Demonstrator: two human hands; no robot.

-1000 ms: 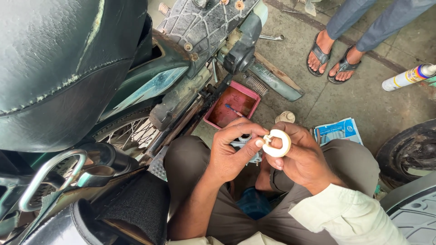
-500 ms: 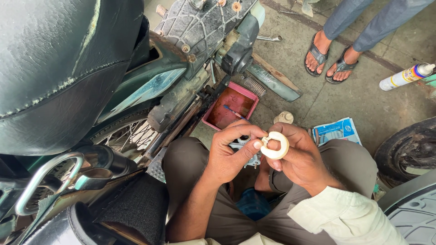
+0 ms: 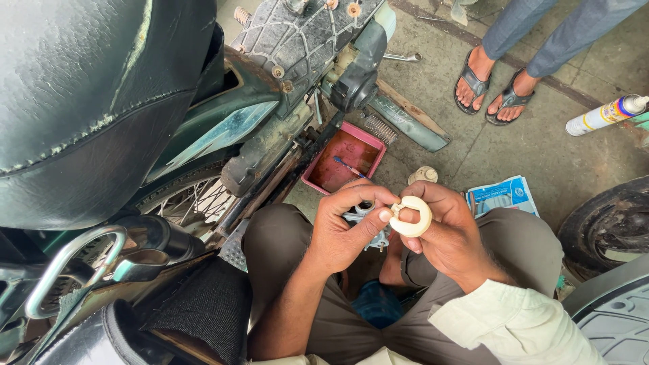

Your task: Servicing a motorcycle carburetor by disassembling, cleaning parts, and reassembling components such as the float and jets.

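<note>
Left hand: the left hand [image 3: 341,230] is curling inward above the left knee; its thumb tip is pressing against the near edge of the white ring-shaped part [image 3: 410,216]; the fingers are closing over a small grey metal part [image 3: 365,223] beneath, though how firmly cannot be told.
Right hand: the right hand [image 3: 449,236] is pinching the ring between thumb and fingers; the wrist is bending in from a pale sleeve [image 3: 520,324].
Ring position: it is being held between both hands, over the lap, just above the metal part.
Posture: the person is squatting beside the motorcycle [image 3: 203,135], knees spread.
Surroundings: a pink tray [image 3: 318,181] is lying on the concrete near the engine; a blue-and-white packet [image 3: 503,196] is lying just beyond the right knee; a spray can [image 3: 605,115] is lying farther right; a second person's sandalled feet [image 3: 490,91] are standing well apart.
</note>
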